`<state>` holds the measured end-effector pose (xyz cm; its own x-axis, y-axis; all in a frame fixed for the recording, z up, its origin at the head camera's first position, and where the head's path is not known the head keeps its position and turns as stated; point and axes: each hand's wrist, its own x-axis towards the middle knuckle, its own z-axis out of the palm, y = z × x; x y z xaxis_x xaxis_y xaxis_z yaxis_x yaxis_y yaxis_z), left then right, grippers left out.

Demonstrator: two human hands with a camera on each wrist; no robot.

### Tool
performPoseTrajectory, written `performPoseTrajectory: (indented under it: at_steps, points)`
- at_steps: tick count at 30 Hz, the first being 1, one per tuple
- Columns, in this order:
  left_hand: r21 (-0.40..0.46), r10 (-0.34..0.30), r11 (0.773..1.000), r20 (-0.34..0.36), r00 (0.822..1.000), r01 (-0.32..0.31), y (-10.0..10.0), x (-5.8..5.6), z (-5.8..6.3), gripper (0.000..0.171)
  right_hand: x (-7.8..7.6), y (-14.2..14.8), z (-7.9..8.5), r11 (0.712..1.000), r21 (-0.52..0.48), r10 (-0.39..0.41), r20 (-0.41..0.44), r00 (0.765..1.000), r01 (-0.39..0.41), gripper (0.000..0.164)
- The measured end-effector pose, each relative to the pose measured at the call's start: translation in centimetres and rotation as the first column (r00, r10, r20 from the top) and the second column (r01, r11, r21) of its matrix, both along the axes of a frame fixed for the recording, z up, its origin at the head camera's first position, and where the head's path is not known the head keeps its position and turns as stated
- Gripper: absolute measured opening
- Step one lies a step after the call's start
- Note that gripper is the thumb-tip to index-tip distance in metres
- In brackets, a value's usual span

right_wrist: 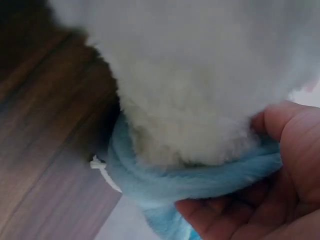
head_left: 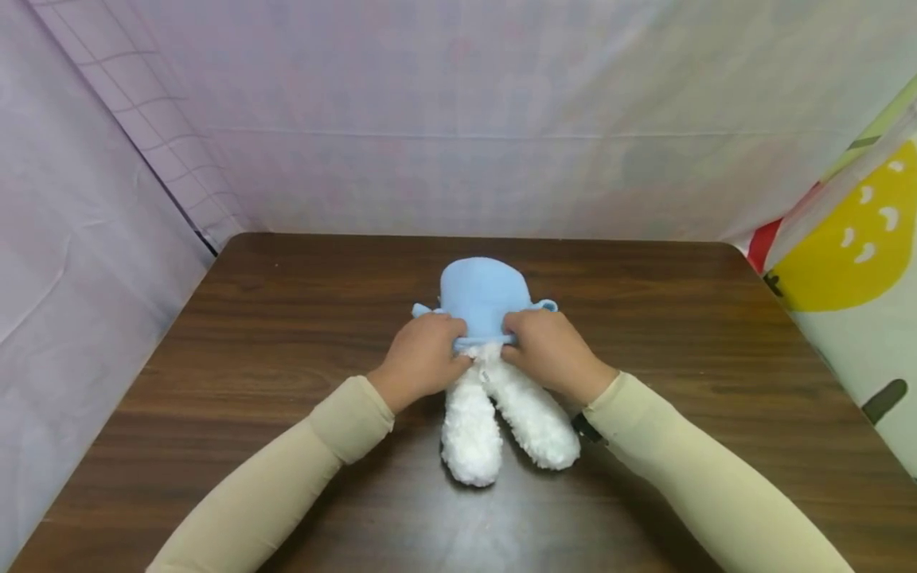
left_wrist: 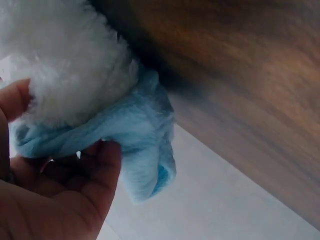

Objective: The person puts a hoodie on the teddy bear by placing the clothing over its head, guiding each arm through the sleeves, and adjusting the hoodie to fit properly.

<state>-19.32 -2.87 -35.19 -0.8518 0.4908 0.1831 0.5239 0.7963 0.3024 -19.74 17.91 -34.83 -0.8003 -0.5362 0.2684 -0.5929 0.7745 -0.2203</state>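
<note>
Brown wood grain ran across the round-cornered tabletop [head_left: 286,334], with pale, faintly patterned cloth [head_left: 458,119] hanging behind it. At its middle lay one soft light-blue fabric piece [head_left: 481,286] with a small stub at each side, and my left hand [head_left: 423,356] and right hand [head_left: 552,350] both gripped its thick edge. Two long, fluffy white plush limbs [head_left: 473,442], round-ended and splayed, came out of it toward me.

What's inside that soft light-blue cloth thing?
Two long, fluffy white plush pieces go in through the open edge of the soft light-blue cloth thing. Anything deeper is covered.
</note>
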Motion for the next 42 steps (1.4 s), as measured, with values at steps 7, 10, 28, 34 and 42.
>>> performPoseTrajectory:
  at_steps: [7, 10, 28, 34, 42]
  points:
    - [0.019, -0.03, 0.999, -0.034, 0.999, 0.03, -0.1, 0.1, -0.2, 0.039, -0.1, 0.8, -0.2, 0.998, -0.055, 0.026, 0.108, 0.994, -0.021, 0.041]
    - [0.064, -0.136, 0.988, -0.027, 0.99, 0.137, -0.8, -0.2, -0.1, 0.027, -0.4, 1.8, -0.1, 0.993, -0.111, 0.064, 0.222, 0.973, -0.04, 0.035]
    - [0.102, -0.124, 0.989, 0.213, 0.969, 0.104, -1.7, -1.5, 0.9, 0.091, -0.6, 1.8, 0.1, 0.997, -0.076, -0.001, 0.113, 0.994, 0.01, 0.084]
    - [0.069, -0.146, 0.989, 0.281, 0.948, 0.132, -1.4, -2.2, 1.4, 0.097, -1.3, 1.5, 0.6, 0.996, -0.09, 0.009, 0.222, 0.975, 0.011, 0.085]
    - [0.039, -0.146, 0.989, 0.223, 0.964, 0.141, -1.2, -2.3, 1.4, 0.089, -1.7, 1.2, 0.6, 0.997, -0.076, 0.0, 0.227, 0.974, 0.018, 0.076]
